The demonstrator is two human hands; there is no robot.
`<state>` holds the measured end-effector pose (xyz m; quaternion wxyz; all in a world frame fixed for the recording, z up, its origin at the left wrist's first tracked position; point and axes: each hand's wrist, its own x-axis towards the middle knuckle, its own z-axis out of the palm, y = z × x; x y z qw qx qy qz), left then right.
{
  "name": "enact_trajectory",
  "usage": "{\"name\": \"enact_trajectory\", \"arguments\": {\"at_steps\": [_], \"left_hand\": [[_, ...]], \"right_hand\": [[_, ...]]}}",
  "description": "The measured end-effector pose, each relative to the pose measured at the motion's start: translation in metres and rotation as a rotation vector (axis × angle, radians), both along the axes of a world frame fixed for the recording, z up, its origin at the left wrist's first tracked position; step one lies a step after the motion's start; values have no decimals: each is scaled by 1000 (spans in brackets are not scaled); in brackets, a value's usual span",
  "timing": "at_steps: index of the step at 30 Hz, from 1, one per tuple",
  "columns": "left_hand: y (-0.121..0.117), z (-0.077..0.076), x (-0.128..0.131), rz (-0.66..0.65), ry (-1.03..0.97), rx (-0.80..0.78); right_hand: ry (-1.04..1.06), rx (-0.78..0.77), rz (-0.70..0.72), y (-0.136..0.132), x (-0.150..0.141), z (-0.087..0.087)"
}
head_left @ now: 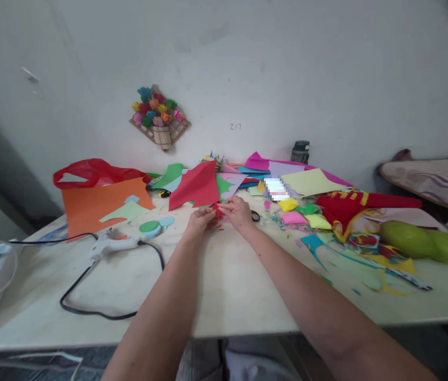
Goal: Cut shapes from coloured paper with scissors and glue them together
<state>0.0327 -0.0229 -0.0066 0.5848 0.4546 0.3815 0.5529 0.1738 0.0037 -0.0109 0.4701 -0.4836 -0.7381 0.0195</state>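
Observation:
Both my arms reach out over a white table. My left hand and my right hand meet in the middle, fingers pinched together on a small red paper piece. Tiny red scraps lie under them. A large red paper sheet stands tilted just behind my hands. Black scissors lie right of my right hand, partly hidden by it.
A white glue gun with a black cord lies at left, by an orange sheet, a red plastic bag and round paper discs. Coloured paper scraps and green gourds fill the right. A paper-flower craft hangs on the wall.

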Motion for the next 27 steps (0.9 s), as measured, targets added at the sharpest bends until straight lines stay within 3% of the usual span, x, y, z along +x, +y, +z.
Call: {"name": "enact_trajectory", "arguments": {"at_steps": [8,19,27], "left_hand": [[0,0,-1,-2,10,10],[-1,2,0,10,18,-9],[0,1,-2,-1,20,-15]], "right_hand": [[-85,53,-48,-2,1,1],[77,19,-13,-3,1,5],[27,40,15,-4,4,7]]}}
